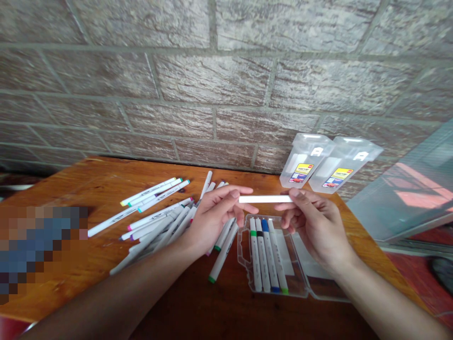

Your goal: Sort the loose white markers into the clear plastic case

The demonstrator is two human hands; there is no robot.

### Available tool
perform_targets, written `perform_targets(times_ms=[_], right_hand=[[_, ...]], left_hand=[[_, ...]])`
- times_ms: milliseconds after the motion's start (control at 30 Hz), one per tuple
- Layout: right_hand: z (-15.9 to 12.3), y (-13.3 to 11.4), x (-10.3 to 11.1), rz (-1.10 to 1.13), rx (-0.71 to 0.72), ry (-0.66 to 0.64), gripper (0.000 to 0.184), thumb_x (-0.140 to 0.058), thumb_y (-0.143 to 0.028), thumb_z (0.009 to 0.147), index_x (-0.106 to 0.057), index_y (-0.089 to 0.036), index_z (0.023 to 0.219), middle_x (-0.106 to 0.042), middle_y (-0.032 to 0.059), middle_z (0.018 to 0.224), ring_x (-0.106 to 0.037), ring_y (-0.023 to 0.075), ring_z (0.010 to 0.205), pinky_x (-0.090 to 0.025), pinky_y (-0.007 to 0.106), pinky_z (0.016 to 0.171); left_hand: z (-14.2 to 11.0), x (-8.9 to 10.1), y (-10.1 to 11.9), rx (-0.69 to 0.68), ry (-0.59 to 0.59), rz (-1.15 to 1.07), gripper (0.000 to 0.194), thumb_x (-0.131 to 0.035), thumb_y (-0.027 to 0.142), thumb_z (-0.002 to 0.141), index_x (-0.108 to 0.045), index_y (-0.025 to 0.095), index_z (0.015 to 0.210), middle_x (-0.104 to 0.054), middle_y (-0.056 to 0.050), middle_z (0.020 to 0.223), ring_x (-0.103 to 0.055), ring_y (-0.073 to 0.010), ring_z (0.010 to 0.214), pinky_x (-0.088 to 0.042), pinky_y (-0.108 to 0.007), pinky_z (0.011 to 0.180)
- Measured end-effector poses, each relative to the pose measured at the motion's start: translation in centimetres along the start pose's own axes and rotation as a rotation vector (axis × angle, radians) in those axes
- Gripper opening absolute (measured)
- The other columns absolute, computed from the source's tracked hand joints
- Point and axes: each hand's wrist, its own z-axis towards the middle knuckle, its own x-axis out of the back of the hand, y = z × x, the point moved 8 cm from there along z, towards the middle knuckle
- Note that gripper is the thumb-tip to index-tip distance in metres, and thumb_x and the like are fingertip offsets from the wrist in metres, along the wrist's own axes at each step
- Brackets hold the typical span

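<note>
The left hand (217,215) and right hand (320,226) are pinching opposite ends of a slim white marker (265,199), seemingly keeping it level for inspection.

So we can make out "marker" on the yellow, red and blue labels (301,173) of both upright frosted plastic cases (305,152); print on the white plastic pens (271,257) is too tiny for us.
</note>
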Motion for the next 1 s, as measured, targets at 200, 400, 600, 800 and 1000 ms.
perform_targets(times_ms=[200,400,600,800,1000], right_hand=[[0.06,-0.08,0.04,0.010,0.009,-0.007,0.028,-0.084,-0.044,0.081,-0.077,-0.016,0.080,-0.080,0.0083,0.076,-0.061,0.0105,0.041,-0.047,0.019,0.036],[0.06,0.01,0.07,0.037,-0.011,0.004,0.025,-0.084,-0.038,0.080,-0.076,-0.017,0.089,-0.079,0.0061,0.078,-0.062,0.0110,0.043,-0.046,0.019,0.037],[-0.05,-0.11,-0.08,0.020,0.001,-0.008,0.023,-0.083,-0.036,0.081,-0.074,-0.018,0.092,-0.077,0.0045,0.078,-0.062,0.0110,0.044,-0.046,0.020,0.037],[-0.06,-0.22,0.03,-0.001,0.043,-0.016,0.024,-0.081,-0.038,0.083,-0.072,-0.019,0.094,-0.072,0.0010,0.068,-0.060,0.0116,0.043,-0.045,0.020,0.037],[-0.04,-0.24,0.19,0.004,0.051,-0.029,0.021,-0.079,-0.036,0.085,-0.071,-0.019,0.094,-0.072,0.0010,0.072,-0.060,0.0107,0.043,-0.045,0.020,0.037]], left_hand=[[0.06,0.07,-0.04,-0.016,0.003,0.008,0.025,-0.064,0.033,0.097,-0.075,0.013,0.108,-0.080,-0.012,0.085,-0.060,-0.0106,0.055,-0.047,-0.024,0.059],[0.10,0.16,-0.10,-0.011,0.004,0.003,0.022,-0.068,0.030,0.095,-0.077,0.013,0.106,-0.080,-0.012,0.087,-0.059,-0.0098,0.056,-0.047,-0.023,0.060],[0.03,0.05,-0.19,-0.010,-0.052,-0.047,0.022,-0.066,0.024,0.095,-0.078,0.013,0.110,-0.079,-0.012,0.089,-0.060,-0.0100,0.059,-0.047,-0.025,0.062],[-0.12,-0.28,-0.05,-0.017,-0.094,-0.029,0.025,-0.067,0.023,0.094,-0.078,0.016,0.115,-0.078,-0.011,0.096,-0.061,-0.0100,0.060,-0.045,-0.025,0.063],[-0.15,-0.16,-0.15,-0.024,-0.102,0.041,0.026,-0.067,0.026,0.096,-0.077,0.019,0.118,-0.078,-0.011,0.099,-0.060,-0.0100,0.062,-0.045,-0.026,0.064]])
